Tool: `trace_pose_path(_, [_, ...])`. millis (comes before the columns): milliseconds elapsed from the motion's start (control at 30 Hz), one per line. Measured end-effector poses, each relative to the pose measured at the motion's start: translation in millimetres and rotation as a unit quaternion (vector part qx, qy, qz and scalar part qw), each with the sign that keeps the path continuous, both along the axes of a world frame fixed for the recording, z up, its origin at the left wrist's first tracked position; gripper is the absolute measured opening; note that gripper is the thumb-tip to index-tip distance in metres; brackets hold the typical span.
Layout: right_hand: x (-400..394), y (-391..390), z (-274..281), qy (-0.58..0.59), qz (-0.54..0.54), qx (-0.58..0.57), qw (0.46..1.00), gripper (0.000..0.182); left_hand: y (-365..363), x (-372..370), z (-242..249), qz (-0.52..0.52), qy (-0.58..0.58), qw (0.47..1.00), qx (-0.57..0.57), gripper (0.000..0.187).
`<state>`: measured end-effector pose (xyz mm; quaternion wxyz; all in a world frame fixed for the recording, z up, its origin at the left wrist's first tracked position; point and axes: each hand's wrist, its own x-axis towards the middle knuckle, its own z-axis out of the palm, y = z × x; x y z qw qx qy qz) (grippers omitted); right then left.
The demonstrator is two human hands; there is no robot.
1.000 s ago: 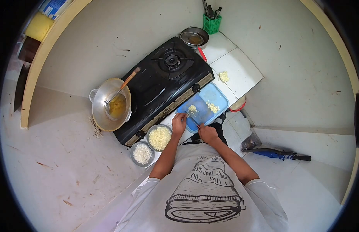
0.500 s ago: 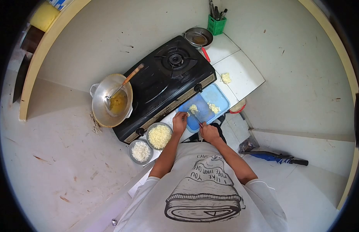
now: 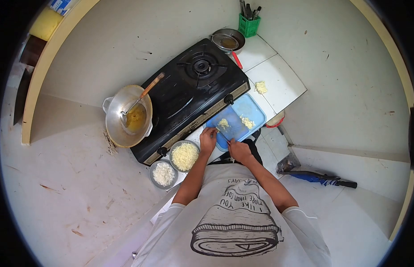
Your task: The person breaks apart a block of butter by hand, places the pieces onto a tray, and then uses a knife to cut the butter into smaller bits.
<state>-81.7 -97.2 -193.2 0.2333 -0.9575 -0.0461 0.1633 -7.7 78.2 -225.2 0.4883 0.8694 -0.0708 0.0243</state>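
Note:
My right hand (image 3: 239, 150) is closed round a knife (image 3: 226, 139), its thin blade slanting over the blue cutting board (image 3: 251, 103). At the board's left edge, my left hand (image 3: 208, 140) has its fingers pinched together on a small pale piece that is mostly hidden. Just beyond the fingers lies a small pile of finely chopped pale food (image 3: 223, 124). A second chopped pile (image 3: 247, 123) sits further right on the board. Close to my left forearm stands a grey bowl (image 3: 171, 161) full of pale yellow shreds; a smaller bowl (image 3: 151, 179) beside it holds white shreds.
A black gas stove (image 3: 175, 107) lies beyond the board. On its left end rests a wok (image 3: 112, 122) with yellow oil and a wooden-handled turner (image 3: 150, 86). A pan (image 3: 238, 36), a green utensil basket (image 3: 249, 27) and a pale clump (image 3: 261, 87) are on the tiled counter.
The knife blade has drawn back towards me and lies lower over the board, with my right hand slightly turned and shifted left. My left hand stays at almost the same spot.

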Motion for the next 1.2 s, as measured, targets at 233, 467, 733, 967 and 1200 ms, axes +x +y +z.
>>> trace_pose_path(233, [-3,0,1,-0.001,-0.002,-0.021,1.000,0.032,1,2,-2,0.005,0.010,1.000,0.004,0.010])
trace_pose_path(467, [-9,0,-2,0.006,-0.012,-0.021,1.000,0.032,0,0,1,0.012,0.015,1.000,-0.006,0.010])
trace_pose_path(733, [-6,-3,-4,-0.007,-0.016,-0.014,1.000,0.031,1,0,4,0.001,0.019,1.000,0.000,0.011])
trace_pose_path(967, [-11,-8,8,-0.003,-0.007,0.002,1.000,0.031,1,1,-5,0.002,0.005,1.000,-0.009,0.011])
trace_pose_path(1200, [-4,-3,9,0.006,0.005,0.002,1.000,0.033,1,1,-4,-0.006,-0.006,1.000,0.006,0.011])
